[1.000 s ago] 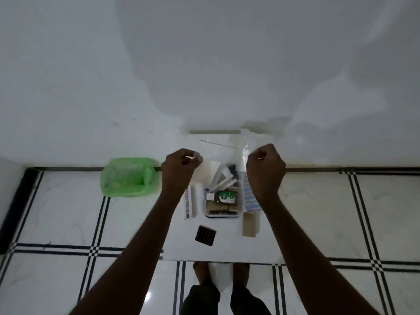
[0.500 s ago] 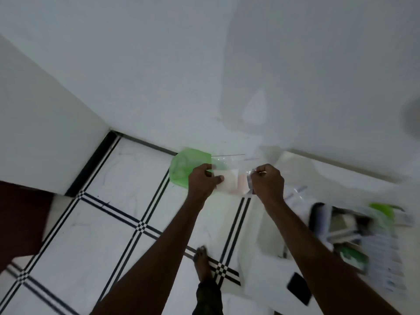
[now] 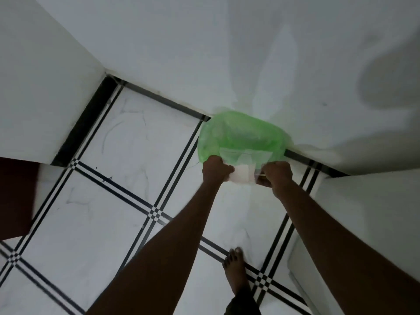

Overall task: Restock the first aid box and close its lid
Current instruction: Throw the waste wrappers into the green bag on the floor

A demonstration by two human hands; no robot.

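Head view: left hand (image 3: 217, 168) and right hand (image 3: 276, 173) pinch a clear packet (image 3: 242, 175) over the green bin (image 3: 241, 138); likely discarding wrapper, restocking next.

clear packet (image 3: 241, 174) held between left hand (image 3: 215, 168) and right hand (image 3: 275, 173), bin bag (image 3: 241, 138) just beyond both hands against wall (image 3: 204, 53), bare foot (image 3: 236, 269) nearer than the hands on floor (image 3: 113, 189).

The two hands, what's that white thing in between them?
In the head view, a clear plastic packet with something white inside stretches between the left hand and the right hand. Both grip it, in front of the green bag.
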